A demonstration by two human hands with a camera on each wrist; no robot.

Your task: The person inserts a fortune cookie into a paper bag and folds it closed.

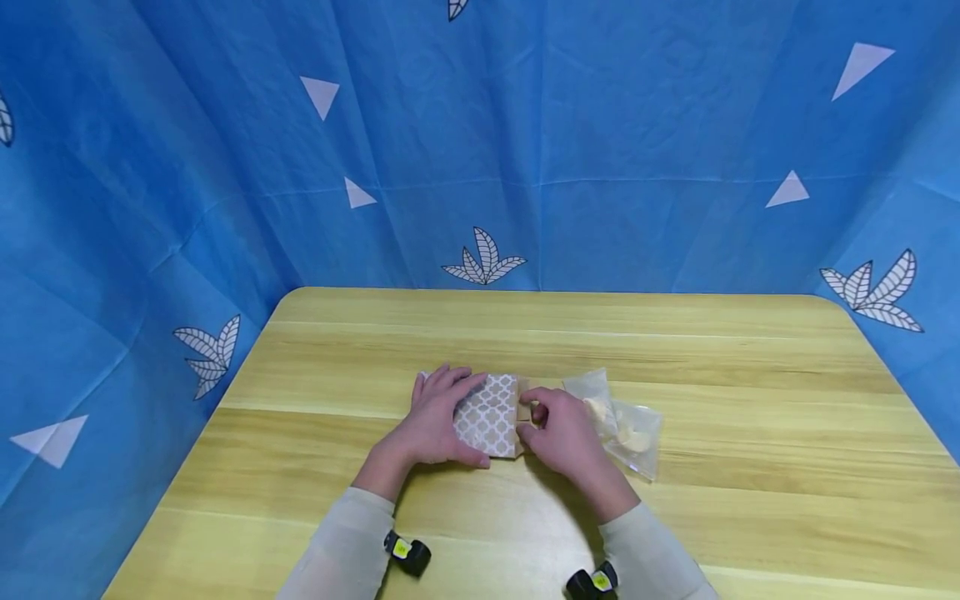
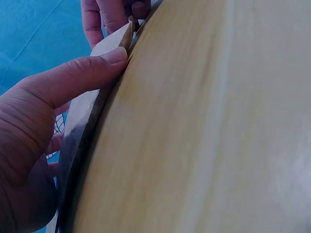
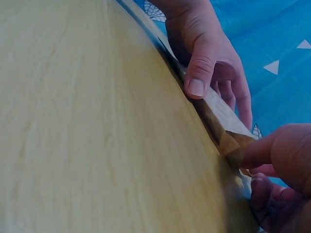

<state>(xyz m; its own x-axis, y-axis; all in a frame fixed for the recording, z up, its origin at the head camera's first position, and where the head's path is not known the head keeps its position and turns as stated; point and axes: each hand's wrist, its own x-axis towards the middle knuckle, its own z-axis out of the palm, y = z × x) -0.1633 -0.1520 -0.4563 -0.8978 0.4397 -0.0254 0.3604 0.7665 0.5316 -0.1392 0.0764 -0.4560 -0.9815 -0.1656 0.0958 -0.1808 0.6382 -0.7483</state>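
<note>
A flat cardboard box [image 1: 489, 417] with a white-and-tan lattice print lies on the wooden table, its brown end flap [image 3: 232, 142] sticking out at the right. My left hand [image 1: 437, 419] spans the box's left part and grips it, thumb along the near edge and fingers over the far side. At the right end my right hand [image 1: 564, 429] has its fingers curled, with thumb and index finger pinching the brown flap. In the left wrist view the left thumb [image 2: 99, 69] presses the box's edge close over the tabletop.
Just right of the right hand lie two clear plastic bags, a farther bag [image 1: 590, 386] and a nearer bag [image 1: 639, 442], with pale contents. A blue patterned curtain [image 1: 600, 150] hangs behind and beside the table [image 1: 750, 500]. Black wrist cameras sit at both cuffs.
</note>
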